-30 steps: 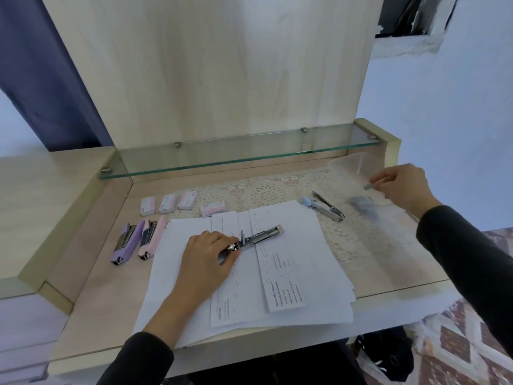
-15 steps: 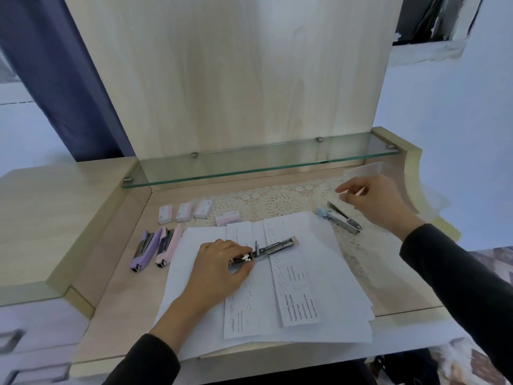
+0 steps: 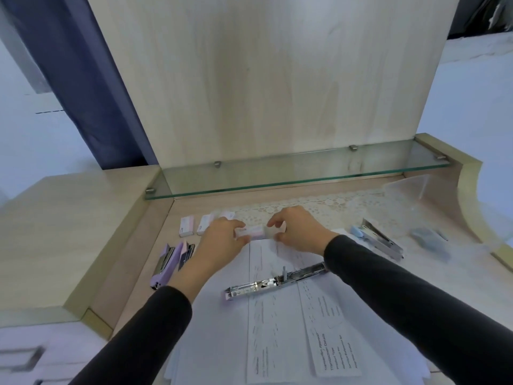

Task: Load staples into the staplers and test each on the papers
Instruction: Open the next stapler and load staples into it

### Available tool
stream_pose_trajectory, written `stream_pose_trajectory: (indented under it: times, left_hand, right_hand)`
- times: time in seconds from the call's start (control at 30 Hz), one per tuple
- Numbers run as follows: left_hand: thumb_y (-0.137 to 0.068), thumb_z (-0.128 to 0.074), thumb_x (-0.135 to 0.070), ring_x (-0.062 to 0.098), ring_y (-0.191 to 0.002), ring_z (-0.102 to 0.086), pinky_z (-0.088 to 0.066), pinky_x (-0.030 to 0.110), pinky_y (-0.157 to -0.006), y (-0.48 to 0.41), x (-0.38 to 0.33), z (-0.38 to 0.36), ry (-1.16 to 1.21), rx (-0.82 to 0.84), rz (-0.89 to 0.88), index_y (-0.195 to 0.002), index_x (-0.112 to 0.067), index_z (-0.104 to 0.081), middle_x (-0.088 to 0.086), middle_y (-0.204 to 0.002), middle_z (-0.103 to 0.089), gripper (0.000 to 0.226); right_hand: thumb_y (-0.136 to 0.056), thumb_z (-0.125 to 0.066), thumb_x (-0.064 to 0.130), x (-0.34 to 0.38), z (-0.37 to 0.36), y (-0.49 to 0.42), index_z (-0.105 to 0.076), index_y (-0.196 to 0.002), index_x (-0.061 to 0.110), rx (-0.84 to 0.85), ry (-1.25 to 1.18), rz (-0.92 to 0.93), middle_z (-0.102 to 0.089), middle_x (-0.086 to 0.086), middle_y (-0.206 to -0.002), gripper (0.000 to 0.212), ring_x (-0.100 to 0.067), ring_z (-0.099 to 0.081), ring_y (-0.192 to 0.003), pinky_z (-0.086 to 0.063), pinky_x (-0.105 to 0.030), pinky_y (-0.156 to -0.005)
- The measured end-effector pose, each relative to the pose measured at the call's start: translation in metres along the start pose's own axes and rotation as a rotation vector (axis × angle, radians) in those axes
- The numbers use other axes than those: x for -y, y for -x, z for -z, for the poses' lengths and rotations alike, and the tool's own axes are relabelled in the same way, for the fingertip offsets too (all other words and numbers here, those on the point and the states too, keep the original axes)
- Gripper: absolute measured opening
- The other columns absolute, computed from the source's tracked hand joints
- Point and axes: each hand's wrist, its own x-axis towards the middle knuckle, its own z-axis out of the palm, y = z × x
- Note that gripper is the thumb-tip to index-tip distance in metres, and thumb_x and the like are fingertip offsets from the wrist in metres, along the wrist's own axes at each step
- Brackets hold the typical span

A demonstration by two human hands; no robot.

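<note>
A small pink staple box [image 3: 251,232] is held between both hands above the far edge of the papers [image 3: 280,323]. My left hand [image 3: 222,238] grips its left end and my right hand [image 3: 297,232] pinches its right end. An opened metal stapler [image 3: 274,282] lies flat on the papers just in front of my hands. A purple stapler [image 3: 163,263] and a pink stapler [image 3: 185,252] lie side by side at the left. A blue stapler [image 3: 374,240] lies open at the right. Two more staple boxes [image 3: 186,225] sit behind my left hand.
A glass shelf [image 3: 299,168] runs across the back above the desk. A clear plastic container [image 3: 408,187] stands at the back right, with a grey object [image 3: 427,237] near it on the lace mat. A raised wooden ledge [image 3: 69,223] borders the left side.
My left hand let go of the metal stapler and moved back. My right hand came in from the far right. Both now hold a pink staple box.
</note>
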Motion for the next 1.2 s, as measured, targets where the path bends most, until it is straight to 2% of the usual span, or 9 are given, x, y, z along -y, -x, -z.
stream_pose_trajectory:
  times: [0.1,0.27,0.43,0.57,0.73,0.83,0.93,1.07,1.2]
  left_hand:
    - [-0.081,-0.065,-0.036,0.024,-0.09,-0.059,-0.045,0.029,-0.072,-0.006,-0.003,-0.006,0.034,0.036,0.042,-0.12,-0.014,-0.058,0.012,-0.1,-0.065,0.046]
    - [-0.075,-0.073,-0.034,0.026,-0.088,-0.06,-0.044,0.03,-0.067,-0.012,-0.007,-0.016,0.104,-0.013,0.095,-0.109,-0.013,-0.062,0.009,-0.091,-0.067,0.042]
    - [-0.076,-0.073,-0.022,0.026,-0.08,-0.06,-0.041,0.031,-0.061,-0.011,-0.006,-0.018,0.162,-0.055,0.121,-0.1,-0.014,-0.057,0.007,-0.079,-0.066,0.03]
    - [-0.075,-0.073,-0.023,0.017,-0.073,-0.054,-0.044,0.03,-0.062,-0.007,-0.001,-0.013,0.185,-0.056,0.099,-0.1,-0.018,-0.059,-0.006,-0.071,-0.058,0.029]
    - [-0.071,-0.077,-0.026,0.015,-0.08,-0.048,-0.041,0.025,-0.068,-0.008,0.008,-0.009,0.155,-0.089,0.073,-0.101,-0.018,-0.062,-0.003,-0.09,-0.052,0.034]
    - [-0.071,-0.077,-0.021,0.015,-0.079,-0.049,-0.043,0.025,-0.069,-0.006,0.009,-0.013,0.166,-0.103,0.061,-0.101,-0.016,-0.063,-0.003,-0.093,-0.051,0.034]
    - [-0.072,-0.077,-0.02,0.014,-0.077,-0.048,-0.043,0.025,-0.069,-0.004,0.01,-0.014,0.169,-0.11,0.068,-0.101,-0.016,-0.062,-0.003,-0.091,-0.05,0.034]
    - [-0.072,-0.076,-0.023,0.014,-0.079,-0.048,-0.044,0.028,-0.07,-0.005,0.01,-0.014,0.154,-0.1,0.083,-0.103,-0.017,-0.061,-0.002,-0.093,-0.05,0.034]
    - [-0.073,-0.075,-0.023,0.014,-0.08,-0.048,-0.042,0.026,-0.068,-0.005,0.008,-0.013,0.128,-0.103,0.075,-0.103,-0.018,-0.061,-0.004,-0.094,-0.048,0.034]
  right_hand:
    - [-0.082,-0.059,0.012,0.002,-0.01,-0.016,-0.059,-0.116,0.012,0.032,0.016,0.004,-0.062,-0.009,-0.117,0.033,-0.021,-0.055,-0.106,-0.043,-0.029,-0.09]
    - [-0.079,-0.065,0.014,0.002,-0.02,-0.029,-0.057,-0.117,0.008,0.037,0.026,0.015,-0.061,-0.011,-0.117,0.039,-0.023,-0.053,-0.108,-0.04,-0.025,-0.086]
    - [-0.077,-0.068,0.012,-0.006,-0.022,-0.033,-0.06,-0.113,0.007,-0.015,0.014,0.016,-0.061,-0.014,-0.112,0.037,-0.025,-0.053,-0.099,-0.041,-0.027,-0.082]
    - [-0.075,-0.07,0.013,-0.009,-0.02,-0.03,-0.063,-0.109,0.006,-0.043,-0.002,0.039,-0.062,-0.013,-0.107,0.035,-0.021,-0.053,-0.092,-0.041,-0.024,-0.077]
    - [-0.074,-0.072,0.015,-0.018,-0.015,-0.025,-0.064,-0.109,0.01,-0.061,-0.023,0.035,-0.064,-0.01,-0.105,0.036,-0.014,-0.048,-0.081,-0.042,-0.023,-0.075]
    - [-0.074,-0.071,0.017,-0.019,-0.016,-0.023,-0.065,-0.107,0.019,-0.081,-0.02,0.065,-0.064,-0.008,-0.102,0.033,-0.016,-0.051,-0.083,-0.046,-0.029,-0.078]
    - [-0.074,-0.071,0.019,-0.016,-0.016,-0.023,-0.068,-0.102,0.024,-0.087,-0.022,0.085,-0.061,-0.007,-0.1,0.028,-0.016,-0.048,-0.078,-0.046,-0.032,-0.074]
    - [-0.078,-0.067,0.021,-0.015,-0.017,-0.021,-0.07,-0.091,0.019,-0.082,-0.011,0.072,-0.06,-0.005,-0.101,0.013,-0.014,-0.047,-0.076,-0.041,-0.028,-0.069]
    - [-0.084,-0.06,0.024,-0.013,-0.022,-0.023,-0.069,-0.089,0.011,-0.146,0.043,-0.004,-0.06,-0.006,-0.1,0.017,-0.02,-0.052,-0.084,-0.035,-0.026,-0.067]
